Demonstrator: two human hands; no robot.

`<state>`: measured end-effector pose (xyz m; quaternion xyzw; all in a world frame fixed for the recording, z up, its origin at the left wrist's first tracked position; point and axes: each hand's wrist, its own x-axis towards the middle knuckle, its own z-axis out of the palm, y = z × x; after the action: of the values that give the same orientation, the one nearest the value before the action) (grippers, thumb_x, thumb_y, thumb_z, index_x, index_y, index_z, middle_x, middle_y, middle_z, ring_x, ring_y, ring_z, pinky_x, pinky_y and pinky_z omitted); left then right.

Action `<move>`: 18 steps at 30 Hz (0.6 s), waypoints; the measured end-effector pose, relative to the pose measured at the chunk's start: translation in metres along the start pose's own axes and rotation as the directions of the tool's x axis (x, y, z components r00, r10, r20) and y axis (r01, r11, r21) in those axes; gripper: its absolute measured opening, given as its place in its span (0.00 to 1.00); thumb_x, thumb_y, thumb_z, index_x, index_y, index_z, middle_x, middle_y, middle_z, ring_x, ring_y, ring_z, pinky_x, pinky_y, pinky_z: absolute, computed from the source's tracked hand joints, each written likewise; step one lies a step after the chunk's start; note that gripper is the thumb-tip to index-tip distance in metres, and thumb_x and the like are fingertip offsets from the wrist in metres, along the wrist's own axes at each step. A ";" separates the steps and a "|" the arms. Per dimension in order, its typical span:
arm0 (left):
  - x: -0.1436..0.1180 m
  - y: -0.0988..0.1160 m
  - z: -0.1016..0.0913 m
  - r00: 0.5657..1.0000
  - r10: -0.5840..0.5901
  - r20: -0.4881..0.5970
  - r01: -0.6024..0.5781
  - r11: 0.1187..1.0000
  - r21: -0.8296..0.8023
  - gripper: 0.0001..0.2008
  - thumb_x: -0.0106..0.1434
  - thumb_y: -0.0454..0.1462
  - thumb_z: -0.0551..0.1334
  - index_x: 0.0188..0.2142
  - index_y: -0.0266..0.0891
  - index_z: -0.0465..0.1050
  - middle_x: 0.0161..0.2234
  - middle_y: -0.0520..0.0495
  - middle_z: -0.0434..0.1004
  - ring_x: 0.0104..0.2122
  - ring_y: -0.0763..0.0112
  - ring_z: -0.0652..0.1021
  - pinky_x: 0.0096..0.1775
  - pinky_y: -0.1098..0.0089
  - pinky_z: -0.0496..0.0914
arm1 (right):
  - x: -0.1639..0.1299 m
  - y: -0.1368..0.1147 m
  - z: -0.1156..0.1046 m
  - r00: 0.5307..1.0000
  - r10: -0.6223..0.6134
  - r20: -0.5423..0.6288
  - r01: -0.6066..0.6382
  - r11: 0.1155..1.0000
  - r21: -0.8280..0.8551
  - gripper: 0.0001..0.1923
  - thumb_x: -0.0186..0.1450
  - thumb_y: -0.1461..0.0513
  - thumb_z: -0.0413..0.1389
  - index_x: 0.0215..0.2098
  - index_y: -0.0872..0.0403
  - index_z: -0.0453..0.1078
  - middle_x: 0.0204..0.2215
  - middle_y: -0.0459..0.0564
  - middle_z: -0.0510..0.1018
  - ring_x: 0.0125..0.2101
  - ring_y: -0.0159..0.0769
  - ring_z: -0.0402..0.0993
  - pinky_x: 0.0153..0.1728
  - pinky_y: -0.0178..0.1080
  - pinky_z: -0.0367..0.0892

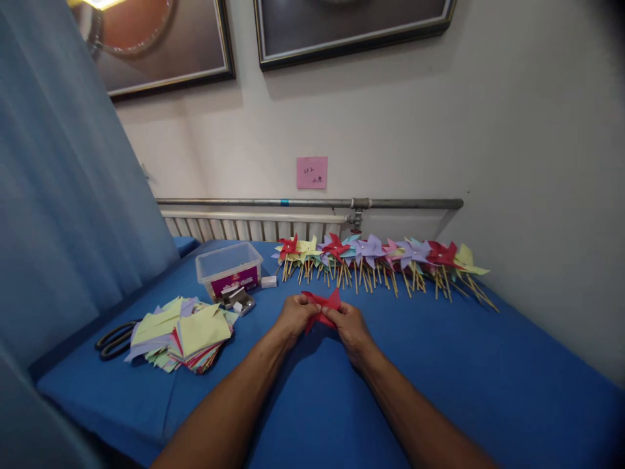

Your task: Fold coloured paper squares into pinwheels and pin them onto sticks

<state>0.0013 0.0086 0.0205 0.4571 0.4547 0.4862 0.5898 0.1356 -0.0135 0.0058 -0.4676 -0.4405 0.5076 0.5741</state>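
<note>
Head view: left hand and right hand pinch red paper, its middle partly hidden. Blue cloth stretches rightward.

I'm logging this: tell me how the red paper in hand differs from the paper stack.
The red paper is pinched by left hand and right hand; the paper stack lies unheld. The red paper shows one colour; the paper stack mixes several. The red paper has pointed tips; the paper stack looks mostly flat-sheeted. Both show red.
</note>
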 end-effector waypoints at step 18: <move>0.005 -0.005 -0.001 1.000 -0.015 0.017 0.015 1.000 -0.007 0.09 0.48 0.30 0.69 0.21 0.36 0.68 0.19 0.53 0.71 0.18 0.78 0.67 0.25 0.75 0.61 | 0.006 0.010 -0.004 1.000 -0.008 -0.021 0.006 0.994 -0.105 0.20 0.50 0.50 0.66 0.34 0.56 0.80 0.28 0.51 0.83 0.28 0.40 0.75 0.32 0.39 0.69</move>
<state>0.0013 0.0130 0.0153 0.4556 0.4514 0.4798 0.5988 0.1382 -0.0075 -0.0049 -0.5009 -0.4620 0.4769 0.5552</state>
